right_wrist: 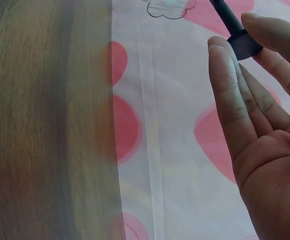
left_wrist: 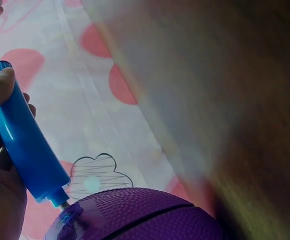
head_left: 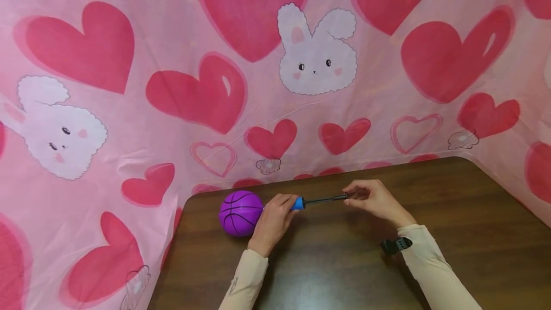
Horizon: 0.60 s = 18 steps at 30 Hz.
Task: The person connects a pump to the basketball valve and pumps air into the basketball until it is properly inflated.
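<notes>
A purple ball (head_left: 241, 214) with black basketball lines rests at the table's far left. Beside it, my left hand (head_left: 271, 221) grips the blue barrel of a hand pump (left_wrist: 27, 140), thumb near the top end of the barrel. In the left wrist view the pump's metal tip meets the ball (left_wrist: 154, 215) at a shiny clear patch. The thin black rod (head_left: 320, 200) is drawn out to the right. At its end, my right hand (head_left: 379, 200) pinches the black knob (right_wrist: 244, 46) between thumb and fingertips.
The brown wood-grain table (head_left: 327, 262) is backed by a pink cloth (head_left: 275, 109) with hearts and rabbit faces, close behind the ball and pump. A black band (head_left: 396, 245) sits on the right sleeve's wrist.
</notes>
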{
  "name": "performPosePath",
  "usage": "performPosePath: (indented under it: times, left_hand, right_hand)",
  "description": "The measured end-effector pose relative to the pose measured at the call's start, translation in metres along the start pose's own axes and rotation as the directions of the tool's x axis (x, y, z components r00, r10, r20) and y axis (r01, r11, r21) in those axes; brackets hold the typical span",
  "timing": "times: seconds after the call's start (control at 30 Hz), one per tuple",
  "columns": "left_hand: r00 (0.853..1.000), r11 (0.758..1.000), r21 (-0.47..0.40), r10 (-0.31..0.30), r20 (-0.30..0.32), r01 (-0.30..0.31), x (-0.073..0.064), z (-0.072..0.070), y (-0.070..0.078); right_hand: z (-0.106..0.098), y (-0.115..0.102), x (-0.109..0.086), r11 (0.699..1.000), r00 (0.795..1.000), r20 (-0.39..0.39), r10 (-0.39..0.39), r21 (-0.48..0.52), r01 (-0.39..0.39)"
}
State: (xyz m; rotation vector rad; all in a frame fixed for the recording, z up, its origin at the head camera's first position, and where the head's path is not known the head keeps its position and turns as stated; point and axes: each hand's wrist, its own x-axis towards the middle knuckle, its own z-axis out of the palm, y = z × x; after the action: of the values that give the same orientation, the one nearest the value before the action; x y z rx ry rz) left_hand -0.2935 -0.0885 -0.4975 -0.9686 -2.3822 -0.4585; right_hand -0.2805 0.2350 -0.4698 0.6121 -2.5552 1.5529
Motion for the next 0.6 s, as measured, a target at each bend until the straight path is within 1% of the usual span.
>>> performPosePath:
  times: [0.2,0.37,0.47,0.6]
  left_hand:
    - [1.0,0.999,-0.022,-0.023,0.017,0.024,-0.0005,-0.0004,0.0007]
    - [1.0,1.0,-0.019,-0.015,0.002,0.015,-0.0012,-0.0001,0.0012]
    - [1.0,1.0,-0.018,-0.009,-0.009,0.009,-0.0007,0.0006,0.0013]
    - [1.0,1.0,-0.021,-0.008,-0.002,0.008,0.0004,0.0018,0.0022]
  right_hand:
    - [0.0006,-0.0004,0.0004,1.0,1.0,-0.007,0.003,0.015,-0.003]
    - [0.0016,0.0005,0.0003,1.0,1.0,-0.008,0.0,0.006,0.0]
    - [0.0025,0.0008,0.0005,1.0,1.0,-0.022,-0.002,-0.002,0.002]
    - [0.0074,0.0008,0.0036,1.0,0.999,-0.032,-0.003,0.004,0.003]
